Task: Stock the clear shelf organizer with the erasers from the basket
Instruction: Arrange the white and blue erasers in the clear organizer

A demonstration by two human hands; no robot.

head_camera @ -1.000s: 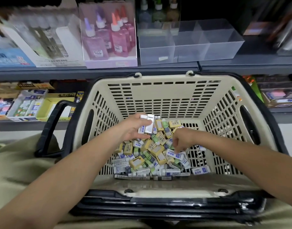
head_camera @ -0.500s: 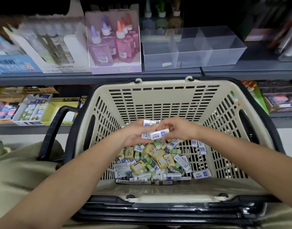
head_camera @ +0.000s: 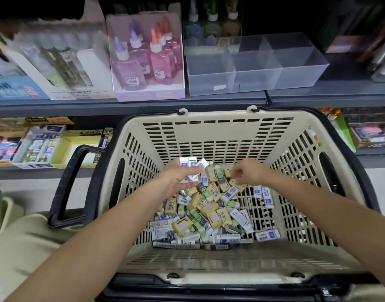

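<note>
Stationery shop: stocked shelves [head_camera: 130, 110], glue bottles [head_camera: 143, 59], shopping basket [head_camera: 217, 127].

I record a cream basket [head_camera: 217, 136] with slotted lattice walls and black handles [head_camera: 64, 188]. The erasers [head_camera: 209, 209] are white with blue labels, yellow, or green, some with barcode stripes. At upper centre are purple and pink bottles [head_camera: 143, 62], a clear colourless organizer [head_camera: 252, 79] and a grey shelf [head_camera: 143, 108].

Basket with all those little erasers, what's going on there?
A person is gathering erasers from the basket. The left hand holds a few white erasers, and the curled right hand hovers over the rest. The clear organizer on the shelf above has no erasers in it yet.
</note>
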